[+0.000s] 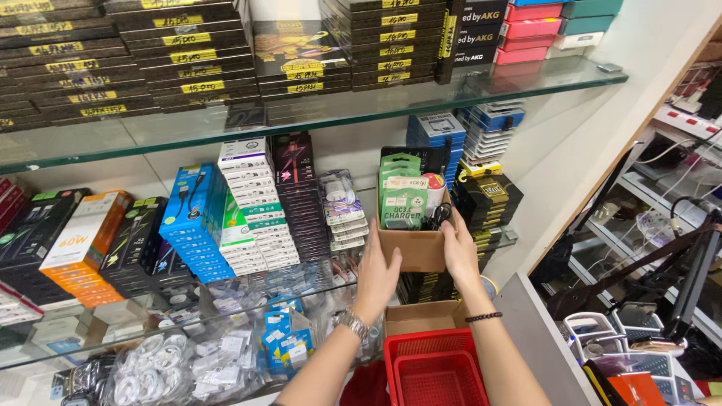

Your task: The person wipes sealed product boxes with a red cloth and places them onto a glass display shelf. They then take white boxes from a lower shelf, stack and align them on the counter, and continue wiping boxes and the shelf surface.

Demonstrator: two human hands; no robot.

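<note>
Glass shelves [90, 146] crowded with boxed phone accessories fill the wall. From the left stand orange boxes [83, 244], then blue boxes [192, 222] and white boxes [252, 207]. Right of these, a small cardboard box [412, 246] stuffed with green packets [402, 199] sits at the middle shelf's edge. Left hand [376, 274] presses flat against its left side, right hand [459, 252] against its right, clamping it between them. Below sits a red basket [436, 372].
</note>
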